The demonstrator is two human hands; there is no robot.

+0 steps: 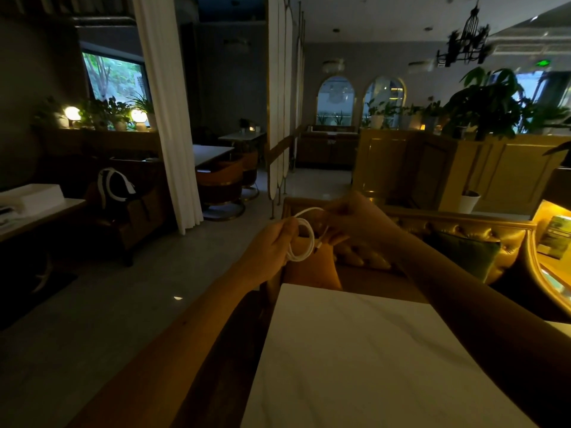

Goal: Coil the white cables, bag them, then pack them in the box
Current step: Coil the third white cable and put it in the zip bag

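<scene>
1. From my seat at the feed I see two hands, the left hand (272, 245) and the right hand (349, 220), both bare.
2. The left forearm (204, 335) is uncovered along all I can see of it, down to the frame's lower edge.
3. The right forearm (463, 298) is uncovered likewise, out to the right edge.
4. The light is dim; I cannot make out nails or finer marks on the fingers.

A dim dining room with a grey floor (92, 304). A white curtain (167, 118) hangs beside a window (114, 75), where two round lamps (72, 113) glow among potted plants (102, 111). Two arched windows (335, 100) stand at the far wall. A black chandelier (466, 41) hangs at upper right. A golden tufted sofa (463, 233) sits just beyond the white table (370, 359).
</scene>
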